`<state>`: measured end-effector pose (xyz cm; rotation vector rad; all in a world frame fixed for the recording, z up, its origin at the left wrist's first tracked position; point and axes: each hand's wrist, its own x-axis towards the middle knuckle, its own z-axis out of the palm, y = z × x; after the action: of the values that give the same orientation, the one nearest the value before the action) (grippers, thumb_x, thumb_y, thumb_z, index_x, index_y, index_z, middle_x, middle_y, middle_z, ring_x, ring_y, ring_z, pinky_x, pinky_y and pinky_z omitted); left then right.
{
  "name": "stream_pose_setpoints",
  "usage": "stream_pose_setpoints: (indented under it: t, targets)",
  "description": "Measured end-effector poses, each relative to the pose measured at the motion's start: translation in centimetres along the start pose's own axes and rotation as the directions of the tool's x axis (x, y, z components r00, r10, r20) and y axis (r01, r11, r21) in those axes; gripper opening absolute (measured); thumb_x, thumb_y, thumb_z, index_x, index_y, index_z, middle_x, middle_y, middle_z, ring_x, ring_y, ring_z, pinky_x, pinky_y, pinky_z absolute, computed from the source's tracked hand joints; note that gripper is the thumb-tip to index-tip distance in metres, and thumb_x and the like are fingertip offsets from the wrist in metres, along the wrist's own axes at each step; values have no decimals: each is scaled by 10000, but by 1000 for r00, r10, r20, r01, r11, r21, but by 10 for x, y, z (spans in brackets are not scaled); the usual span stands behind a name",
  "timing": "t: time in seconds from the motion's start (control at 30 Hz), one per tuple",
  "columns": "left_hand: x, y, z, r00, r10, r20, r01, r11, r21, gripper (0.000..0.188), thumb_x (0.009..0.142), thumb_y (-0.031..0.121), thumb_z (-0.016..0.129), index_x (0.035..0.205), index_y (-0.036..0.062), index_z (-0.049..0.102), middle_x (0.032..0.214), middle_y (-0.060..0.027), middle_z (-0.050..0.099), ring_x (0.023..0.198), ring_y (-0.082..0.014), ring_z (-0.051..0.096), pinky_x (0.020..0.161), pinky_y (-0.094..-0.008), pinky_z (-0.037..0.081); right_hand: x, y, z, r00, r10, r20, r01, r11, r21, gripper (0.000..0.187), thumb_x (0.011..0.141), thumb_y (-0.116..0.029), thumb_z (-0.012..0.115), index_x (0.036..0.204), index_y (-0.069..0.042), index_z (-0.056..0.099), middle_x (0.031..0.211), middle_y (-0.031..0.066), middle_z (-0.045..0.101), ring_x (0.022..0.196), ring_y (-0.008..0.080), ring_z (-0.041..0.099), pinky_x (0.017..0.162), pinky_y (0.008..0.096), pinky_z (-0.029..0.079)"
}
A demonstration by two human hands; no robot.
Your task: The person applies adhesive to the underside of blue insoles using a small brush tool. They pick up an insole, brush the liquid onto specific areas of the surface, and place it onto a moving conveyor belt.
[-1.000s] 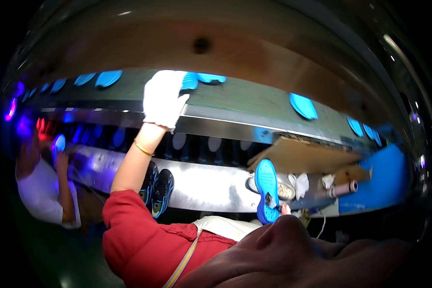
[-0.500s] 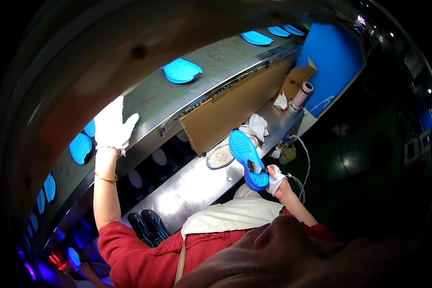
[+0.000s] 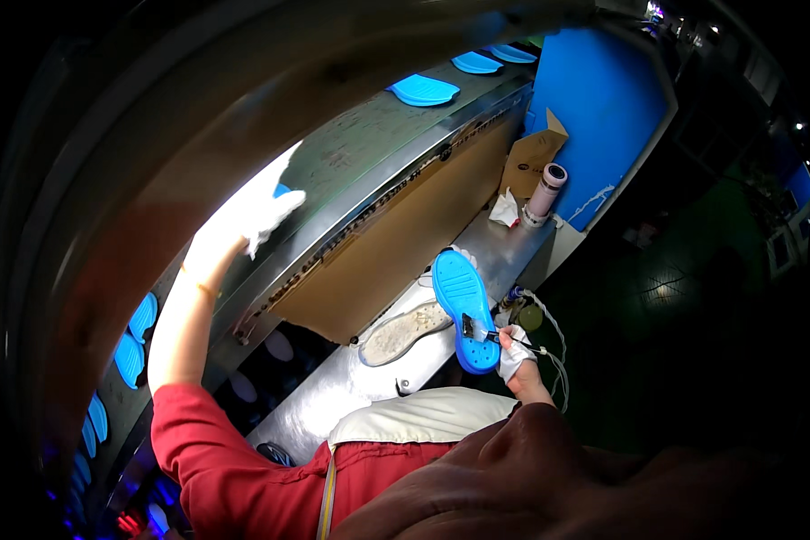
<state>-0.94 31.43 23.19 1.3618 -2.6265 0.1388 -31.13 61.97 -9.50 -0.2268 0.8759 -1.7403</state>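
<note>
My left hand (image 3: 263,205), in a white glove, is stretched out over the green conveyor belt (image 3: 351,148). Its thumb stands apart from the fingers, and a bit of blue sole (image 3: 282,190) shows in the gap. Glare washes out the fingertips, so I cannot make out a firm grip. Low on the right, my right hand (image 3: 517,356), partly covered in white cloth, grips a blue shoe sole (image 3: 460,286), its ridged and holed face toward me. The same hand holds a dark-bristled brush (image 3: 474,328), which lies across that face near the heel.
More blue soles (image 3: 423,90) lie along the belt. A cardboard panel (image 3: 396,243) lines its near side. On the metal shelf (image 3: 319,396) rests a worn grey insole-shaped piece (image 3: 405,335). Beyond are crumpled tissue (image 3: 505,209), a pink bottle (image 3: 549,187) and a blue panel (image 3: 594,108).
The left hand has reached farther up and right along the belt, now over a blue sole. Blue soles have shifted along the belt. The right hand still holds the sole and brush; the view has turned slightly.
</note>
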Motion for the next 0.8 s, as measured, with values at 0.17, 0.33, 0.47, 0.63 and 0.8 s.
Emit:
stream_pose_setpoints:
  t: [0.17, 0.33, 0.47, 0.63, 0.8]
  targets:
    - [97, 48, 18, 989, 26, 146, -14, 996, -86, 772, 865, 320, 696, 1532, 181, 332, 1601, -116, 276, 1436, -331, 329, 1192, -401, 274, 28, -15, 5, 998, -48, -45, 46, 998, -45, 129, 953, -70, 637, 1064, -113, 587, 964, -38, 544, 919, 80, 489, 842, 230, 383]
    - [162, 64, 35, 979, 25, 203, -20, 999, -28, 760, 844, 335, 706, 1502, 170, 364, 1548, -123, 321, 1377, -334, 368, 1152, -404, 303, 54, -24, 11, 998, -62, -29, 58, 991, -119, 128, 955, -56, 632, 1060, -90, 569, 927, -30, 526, 868, 64, 476, 794, 215, 380]
    - [204, 71, 49, 971, 3, 238, -5, 1000, 10, 751, 828, 346, 715, 1478, 160, 389, 1505, -128, 357, 1330, -335, 399, 1121, -407, 326, 74, -24, 3, 997, -55, -53, 44, 981, -187, 138, 943, -29, 635, 1050, -86, 568, 929, -25, 530, 864, 66, 486, 805, 209, 392]
    - [245, 79, 62, 964, -15, 266, 5, 999, 37, 741, 807, 361, 725, 1448, 149, 420, 1452, -135, 402, 1271, -338, 438, 1081, -410, 355, 97, -8, -22, 998, 24, -64, -37, 977, -209, 151, 932, -50, 651, 1049, -71, 558, 907, -13, 527, 840, 80, 488, 791, 220, 408]
    - [272, 82, 70, 960, -24, 280, 6, 998, 66, 733, 786, 375, 736, 1419, 137, 451, 1399, -141, 447, 1212, -340, 477, 1041, -413, 384, 115, 15, -47, 993, 45, -106, -76, 949, -305, 164, 915, -72, 685, 1043, -74, 582, 909, -11, 556, 831, 86, 499, 789, 228, 418]
